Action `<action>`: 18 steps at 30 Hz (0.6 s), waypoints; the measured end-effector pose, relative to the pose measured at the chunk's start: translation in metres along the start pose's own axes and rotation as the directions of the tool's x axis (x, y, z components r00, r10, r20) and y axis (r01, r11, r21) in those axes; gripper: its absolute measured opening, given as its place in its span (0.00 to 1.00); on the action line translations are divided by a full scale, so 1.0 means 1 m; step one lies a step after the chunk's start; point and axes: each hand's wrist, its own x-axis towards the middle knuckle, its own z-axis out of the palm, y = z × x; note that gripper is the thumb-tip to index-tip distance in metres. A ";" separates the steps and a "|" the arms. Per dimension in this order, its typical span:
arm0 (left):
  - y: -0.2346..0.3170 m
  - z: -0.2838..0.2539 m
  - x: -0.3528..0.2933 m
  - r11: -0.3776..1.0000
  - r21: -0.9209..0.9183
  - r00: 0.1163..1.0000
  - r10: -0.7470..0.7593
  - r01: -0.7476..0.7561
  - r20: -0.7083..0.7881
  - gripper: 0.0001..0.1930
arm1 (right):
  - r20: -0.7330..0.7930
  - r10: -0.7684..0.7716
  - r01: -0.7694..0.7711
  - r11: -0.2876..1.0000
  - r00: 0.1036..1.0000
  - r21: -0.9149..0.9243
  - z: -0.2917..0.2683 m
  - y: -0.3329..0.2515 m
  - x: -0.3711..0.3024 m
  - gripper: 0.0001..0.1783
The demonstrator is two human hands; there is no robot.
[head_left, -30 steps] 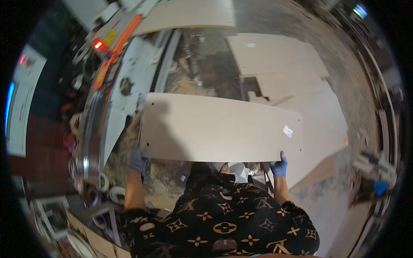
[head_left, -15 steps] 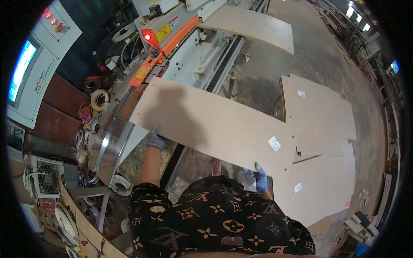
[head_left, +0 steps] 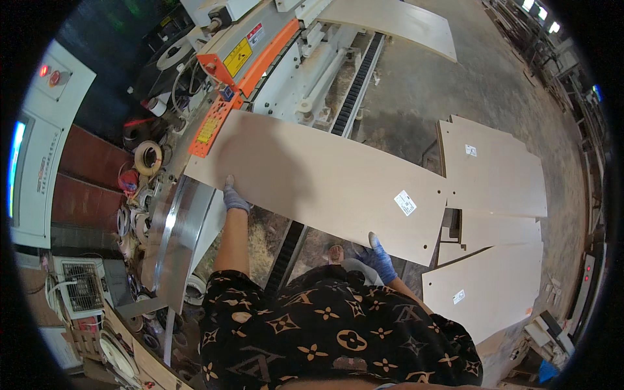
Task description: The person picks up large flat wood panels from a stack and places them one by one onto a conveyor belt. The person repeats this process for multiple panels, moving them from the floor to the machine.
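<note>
A long beige panel with a white label and small holes near its corners lies level across in front of me. My left hand, in a grey-blue glove, grips the near edge toward the panel's left part, thumb on top. Farther right on that same edge, my right hand holds it with the thumb up and the fingers mostly hidden underneath. The panel's left end sits under the orange guard of a white edge-banding machine.
Stacked panels lie to the right, with another labelled panel nearer. One more panel rests at the machine's far end. At left stand a control cabinet, a shiny metal-edged plate and rolls of edging.
Both hands have shifted the panel a little left relative to the machine, its end now against the orange guard. The right-hand stacks show more separately from it. My view has turned slightly.
</note>
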 end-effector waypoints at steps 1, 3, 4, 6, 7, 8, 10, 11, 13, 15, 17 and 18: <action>-0.002 0.004 0.007 1.000 -0.001 1.000 0.005 -0.004 0.022 0.30 | 0.008 0.005 -0.005 1.000 1.000 -0.013 0.006 -0.006 0.003 0.39; -0.008 0.011 0.024 1.000 0.000 0.999 0.027 -0.027 0.043 0.31 | 0.011 0.012 -0.011 0.999 1.000 -0.049 0.015 -0.021 0.006 0.42; -0.009 0.016 0.036 0.998 0.035 0.996 0.042 -0.045 0.079 0.32 | 0.015 0.052 -0.051 0.996 0.999 -0.070 0.020 -0.028 0.008 0.45; -0.015 0.029 0.062 0.993 0.116 0.996 0.010 -0.020 0.090 0.32 | 0.009 0.081 -0.079 0.989 0.997 -0.127 0.029 -0.048 0.016 0.53; -0.017 0.038 0.074 0.995 0.102 0.993 -0.003 -0.009 0.122 0.32 | 0.027 0.029 -0.022 0.976 0.999 -0.215 0.032 -0.060 0.022 0.54; -0.019 0.047 0.087 0.995 0.100 0.984 -0.018 0.001 0.176 0.32 | 0.053 0.112 -0.106 0.988 0.992 -0.113 0.035 -0.072 0.031 0.45; -0.026 0.071 0.110 0.975 0.223 0.970 -0.052 -0.002 0.239 0.30 | 0.121 -0.020 0.014 0.999 0.992 0.052 0.038 -0.093 0.050 0.25; -0.030 0.086 0.120 0.978 0.197 0.964 -0.118 0.071 0.240 0.30 | 0.050 -0.027 0.024 0.998 0.998 0.066 0.037 -0.103 0.060 0.26; -0.031 0.110 0.131 0.958 0.272 0.957 -0.163 0.094 0.240 0.29 | 0.019 -0.067 0.065 0.996 0.998 0.068 0.032 -0.118 0.078 0.29; -0.031 0.134 0.132 0.937 0.316 0.971 -0.200 0.149 0.133 0.28 | 0.113 -0.065 0.080 0.988 0.991 -0.133 0.018 -0.126 0.093 0.26; -0.029 0.149 0.115 0.943 0.323 0.992 -0.108 0.081 0.066 0.25 | 0.233 -0.072 0.099 0.989 0.970 -0.107 -0.016 -0.134 0.093 0.23; -0.039 0.152 0.100 0.940 0.339 0.999 -0.044 0.031 0.031 0.23 | 0.060 -0.223 0.229 0.964 0.973 -0.132 -0.042 -0.137 0.085 0.20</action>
